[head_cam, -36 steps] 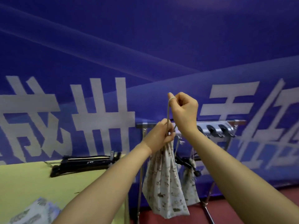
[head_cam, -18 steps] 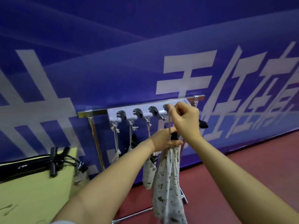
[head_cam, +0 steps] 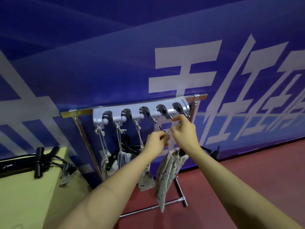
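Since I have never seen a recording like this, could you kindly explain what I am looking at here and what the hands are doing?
There is no machine here. One camera is worn on a person's head and looks forward and down, so the two bare arms are the wearer's own. The left hand and right hand both pinch the cord of a printed cloth pouch, which hangs below them. The right hand is raised close to a grey hook strip on a metal rack, in front of a blue banner. Three more pouches hang from the strip's left hooks. At the left, a yellow table carries black gear that I cannot identify.
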The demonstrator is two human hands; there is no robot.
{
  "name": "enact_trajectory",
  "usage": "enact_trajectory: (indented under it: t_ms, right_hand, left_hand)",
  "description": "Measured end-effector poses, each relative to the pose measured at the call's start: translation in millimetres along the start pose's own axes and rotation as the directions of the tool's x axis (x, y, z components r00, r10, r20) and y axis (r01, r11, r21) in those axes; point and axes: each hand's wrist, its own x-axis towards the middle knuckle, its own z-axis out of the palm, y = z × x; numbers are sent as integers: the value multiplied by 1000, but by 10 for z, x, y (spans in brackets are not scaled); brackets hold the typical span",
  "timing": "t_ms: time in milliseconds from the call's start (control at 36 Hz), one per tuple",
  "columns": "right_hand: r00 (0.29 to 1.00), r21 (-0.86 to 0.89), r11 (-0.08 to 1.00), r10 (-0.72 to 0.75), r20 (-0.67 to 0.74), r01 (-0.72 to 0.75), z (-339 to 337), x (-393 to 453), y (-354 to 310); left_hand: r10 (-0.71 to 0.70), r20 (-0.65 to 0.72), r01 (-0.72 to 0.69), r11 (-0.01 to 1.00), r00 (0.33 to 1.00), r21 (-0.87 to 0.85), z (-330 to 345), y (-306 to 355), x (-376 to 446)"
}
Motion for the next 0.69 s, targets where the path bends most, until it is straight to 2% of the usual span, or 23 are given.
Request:
enact_trajectory:
  t_ms: [139,222,333,417,472,528,611,694]
  right_hand:
    - [977,121,992,-50,207,25,-63,63,-38]
    - [958,265,964,-54,282,-24,-96,95,-51]
    - [943,316,949,-97,318,-9,-78,111,-22]
    - [953,346,938,-120,279,17,19,121,29]
    - [971,350,936,-109,214,28,114,149,69]
    - [984,335,942,-88,152,32,198,176,117]
    - [994,279,959,-68,85,42,307,190,193]
    - [999,222,975,-32,32,24,369,183,248]
  left_hand:
    - [-81,-46,67,967,996,-246,5,2,153]
    - [-78,-46,64,968,996,-242,-32,-73,231]
    - [-68,-75,53,981,995,-187,-103,-35,229]
    - [-63,-87,52,990,994,-132,-130,36,184]
    - [-62,-125,58,997,990,-42,-143,21,184]
    - [-94,-105,90,995,990,-38,-164,-1,192]
    - [-96,51,97,995,994,-19,-199,-31,195]
    - [-114,229,119,993,967,-11,-186,-88,196]
